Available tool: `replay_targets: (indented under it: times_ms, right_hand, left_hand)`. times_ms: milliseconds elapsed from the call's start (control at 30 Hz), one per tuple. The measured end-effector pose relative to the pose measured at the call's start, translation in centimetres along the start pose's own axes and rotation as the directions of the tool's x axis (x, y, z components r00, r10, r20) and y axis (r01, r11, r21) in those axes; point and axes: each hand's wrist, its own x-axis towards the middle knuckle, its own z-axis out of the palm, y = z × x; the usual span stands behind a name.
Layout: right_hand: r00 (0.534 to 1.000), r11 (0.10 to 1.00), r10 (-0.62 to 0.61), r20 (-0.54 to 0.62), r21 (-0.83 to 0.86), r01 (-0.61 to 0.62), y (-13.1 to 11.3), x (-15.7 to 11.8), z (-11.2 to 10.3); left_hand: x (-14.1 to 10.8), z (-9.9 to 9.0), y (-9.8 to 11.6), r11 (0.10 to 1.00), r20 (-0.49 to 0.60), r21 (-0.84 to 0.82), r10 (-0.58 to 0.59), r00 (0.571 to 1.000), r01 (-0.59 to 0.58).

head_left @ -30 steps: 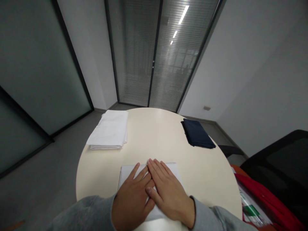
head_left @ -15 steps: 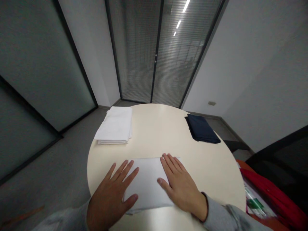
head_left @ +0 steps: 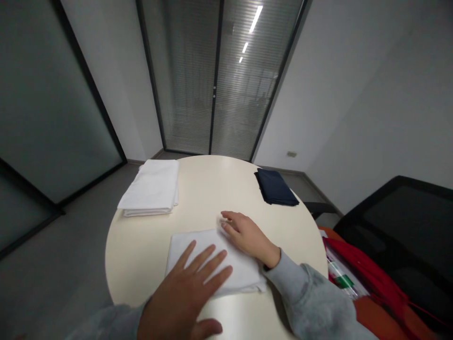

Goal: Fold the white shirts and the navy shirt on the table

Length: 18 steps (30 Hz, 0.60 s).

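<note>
Compared with half a second ago, your left hand (head_left: 186, 293) has come inward over the folded white cloth (head_left: 247, 275), and your right hand (head_left: 249, 236) has moved to its far edge. The left is released, its fingers spread; the right is half curled, and I cannot tell if it pinches. On the left, a white fabric stack (head_left: 150, 185) reaches the rim of the round cream table (head_left: 212, 189). Bare tabletop separates it from the navy folded fabric (head_left: 276, 187), which touches the right rim. Behind are glass doors (head_left: 193, 94) with blinds; rightmost, a black mesh chair (head_left: 406, 222).
</note>
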Motion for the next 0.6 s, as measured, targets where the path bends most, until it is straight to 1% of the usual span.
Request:
replay_targets:
  times_ms: [33,100,167,233,300,367,467,500,533,567,600]
  right_hand:
    - [0.999,0.999,-0.009,0.039,0.032,0.008,0.1,0.6,-0.2]
    - [0.993,0.996,-0.045,0.109,0.078,0.037,0.6,1.3,-0.4]
    - [0.982,0.993,-0.088,0.167,0.098,0.072,1.0,1.6,-0.4]
    - [0.969,0.994,-0.094,0.228,0.070,0.080,1.1,1.4,-0.5]
    - [0.955,0.998,-0.049,0.292,-0.015,0.055,0.8,1.2,-0.7]
    - [0.929,0.993,0.021,0.370,-0.115,0.023,0.4,0.9,-1.2]
    - [0.844,0.987,0.070,0.532,-0.157,0.017,0.1,1.0,-2.2]
    - [0.824,0.989,0.060,0.563,-0.146,0.028,0.1,1.1,-2.6]
    - [0.825,0.990,0.039,0.564,-0.131,0.043,0.1,1.2,-2.9]
    - [0.843,0.991,0.010,0.538,-0.119,0.064,0.2,1.3,-3.2]
    - [0.870,0.990,-0.018,0.492,-0.116,0.085,0.3,1.4,-3.4]
  left_hand:
    - [0.3,0.6,0.7,0.998,0.005,0.017,0.062,0.998,-0.062]
    - [0.6,1.9,1.3,0.989,-0.023,0.056,0.141,0.990,-0.140]
    - [0.6,2.9,1.3,0.981,-0.056,0.087,0.178,0.982,-0.173]
    - [0.6,3.3,1.1,0.978,-0.052,0.099,0.190,0.980,-0.185]
    - [0.6,3.1,1.2,0.980,-0.026,0.075,0.189,0.982,-0.187]
    - [0.7,2.5,1.6,0.982,-0.006,0.014,0.186,0.983,-0.186]
    - [0.7,1.4,1.7,0.976,0.030,-0.107,0.194,0.981,-0.190]
    - [0.8,1.0,1.2,0.975,0.024,-0.141,0.179,0.984,-0.174]
    - [0.9,0.7,0.4,0.976,0.001,-0.166,0.139,0.990,-0.137]
    - [1.2,0.3,-0.7,0.980,-0.041,-0.182,0.070,0.997,-0.076]
    - [1.6,0.0,-2.2,0.981,-0.091,-0.193,-0.021,0.996,0.003]
